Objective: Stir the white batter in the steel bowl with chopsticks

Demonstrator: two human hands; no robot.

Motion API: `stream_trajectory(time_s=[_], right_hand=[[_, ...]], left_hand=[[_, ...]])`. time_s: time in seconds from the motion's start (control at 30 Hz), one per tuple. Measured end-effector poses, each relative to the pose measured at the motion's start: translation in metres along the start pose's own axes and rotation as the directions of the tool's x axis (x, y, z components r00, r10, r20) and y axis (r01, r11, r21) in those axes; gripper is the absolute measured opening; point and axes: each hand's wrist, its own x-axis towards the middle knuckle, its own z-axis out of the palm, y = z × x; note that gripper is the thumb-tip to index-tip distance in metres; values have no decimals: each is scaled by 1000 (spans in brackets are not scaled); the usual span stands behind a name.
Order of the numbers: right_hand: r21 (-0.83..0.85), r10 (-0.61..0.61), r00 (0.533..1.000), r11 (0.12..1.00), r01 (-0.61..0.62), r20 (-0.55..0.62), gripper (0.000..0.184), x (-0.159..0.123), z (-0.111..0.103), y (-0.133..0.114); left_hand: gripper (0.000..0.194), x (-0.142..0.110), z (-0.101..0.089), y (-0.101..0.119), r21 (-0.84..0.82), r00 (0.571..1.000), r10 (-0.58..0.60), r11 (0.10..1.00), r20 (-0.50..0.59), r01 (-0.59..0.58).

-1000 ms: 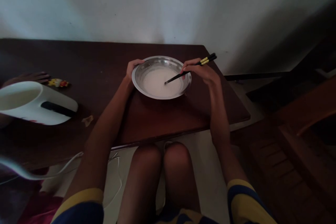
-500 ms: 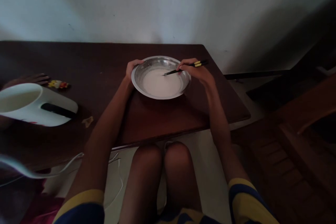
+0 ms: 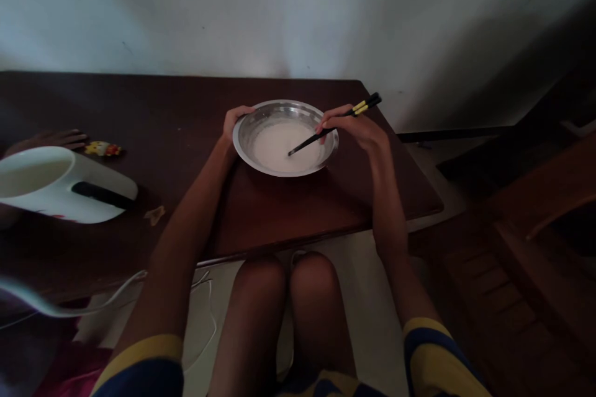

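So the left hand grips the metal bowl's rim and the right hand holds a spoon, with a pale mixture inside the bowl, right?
Not a spoon: the head view shows chopsticks in the right hand. The left hand does grip the metal bowl, with the pale mixture inside.

At mid-left of the frame, a white container (image 3: pixel 65 192) with a black strip sits on the dark bench (image 3: pixel 162 105), a small yellow-and-red object (image 3: pixel 103 149) and a brownish scrap (image 3: pixel 154 215) near it. A pale cord (image 3: pixel 69 312) and dark red cloth (image 3: pixel 74 366) fill the lower left; slatted wooden furniture (image 3: pixel 535 223), the right; a pale wall (image 3: pixel 279 12), the top.
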Motion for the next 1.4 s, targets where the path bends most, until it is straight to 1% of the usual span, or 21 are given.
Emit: stream_trajectory(time_s=[0.07,0.13,0.2,0.23,0.3,0.37,0.4,0.43,0.57,0.6,0.67,0.73,0.77,0.87,0.97,1.1,1.23,1.4], right_hand=[[-14,-18,999,1000,19,35,16,2,4,1],[-53,-34,999,998,34,-8,16,5,4,3],[-81,-39,997,996,34,-66,18,5,0,6],[-82,-38,997,996,32,-71,19,4,-2,6],[-61,-39,999,997,38,-12,19,2,-5,6],[-39,-53,995,998,57,81,15,2,-2,5],[-37,-65,992,997,69,106,13,3,0,5],[-42,-77,991,996,81,109,12,3,2,5],[-75,-84,996,994,84,-2,17,4,-1,8],[-69,-76,997,995,76,-1,19,3,-3,8],[-47,-62,997,997,64,43,19,2,-4,6],[-41,-62,995,997,66,83,16,3,-1,6],[-51,-66,994,996,70,82,15,4,2,6],[-103,-76,997,992,75,-10,16,7,4,10],[-122,-75,992,991,62,-103,21,7,0,13],[-124,-53,993,992,40,-101,19,6,-2,12],[-134,-30,995,991,16,-97,19,6,0,9],[-134,-24,986,991,1,-166,21,3,-1,6]], left_hand=[[32,0,1,0,-13,1000,4,1000,-12,-4],[32,0,2,0,-34,1000,8,999,-22,-8],[33,0,2,-1,-58,1000,-2,998,-19,1],[33,0,2,-1,-68,1000,-7,998,-11,7],[34,1,1,-2,-78,1000,-2,997,2,2],[34,2,0,-2,-73,1000,12,997,6,-11],[33,3,-1,-3,-66,1000,14,998,8,-13],[33,3,-1,-3,-59,1000,14,998,11,-14],[38,3,0,-1,-37,1000,0,999,20,1],[39,2,1,-1,-34,1000,-8,999,16,8],[40,0,2,1,-31,1000,-24,999,4,25],[41,-1,4,2,-33,1000,-29,999,-5,29],[42,-2,5,3,-35,1000,-29,999,-4,29],[44,-3,6,4,-42,1000,-31,999,5,31],[44,-3,5,3,-41,999,-37,999,-4,37],[43,-2,4,2,-34,999,-13,999,-30,12],[42,-3,4,2,-36,1000,-23,999,-11,23],[36,-2,5,2,-34,999,-19,999,-35,18]])
